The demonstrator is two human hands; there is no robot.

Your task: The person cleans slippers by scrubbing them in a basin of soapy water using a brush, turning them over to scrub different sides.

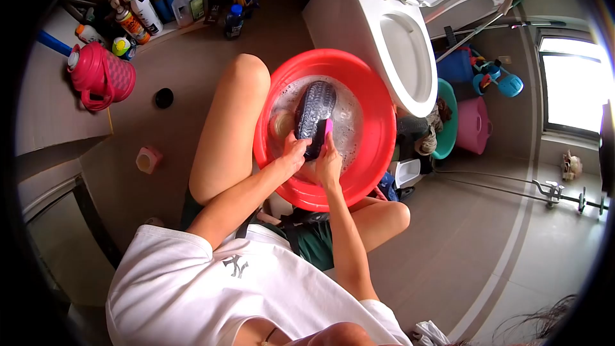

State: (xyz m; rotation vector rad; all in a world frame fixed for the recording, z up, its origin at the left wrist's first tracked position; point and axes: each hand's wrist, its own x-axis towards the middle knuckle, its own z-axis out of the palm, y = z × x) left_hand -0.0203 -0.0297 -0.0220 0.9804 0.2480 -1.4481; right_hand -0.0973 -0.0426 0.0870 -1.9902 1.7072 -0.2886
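A large red basin [378, 135] stands between my bent knees with sudsy water in it. Over the water, a dark shoe [315, 106] is tilted with its patterned sole facing up. My left hand [296, 151] grips the shoe near its lower end, fingers closed on its edge. A pink brush [329, 129] is in my right hand [328, 165], which is closed around it beside the sole. The brush's working side is mostly hidden. Something pale and rounded [280, 124] lies in the suds left of the shoe.
A white toilet [410, 58] with raised lid is close to the basin's right. Farther right are a teal tub [448, 125] and a pink bucket [473, 125]. A pink thermos jug [102, 77] and several bottles [146, 10] line the left side.
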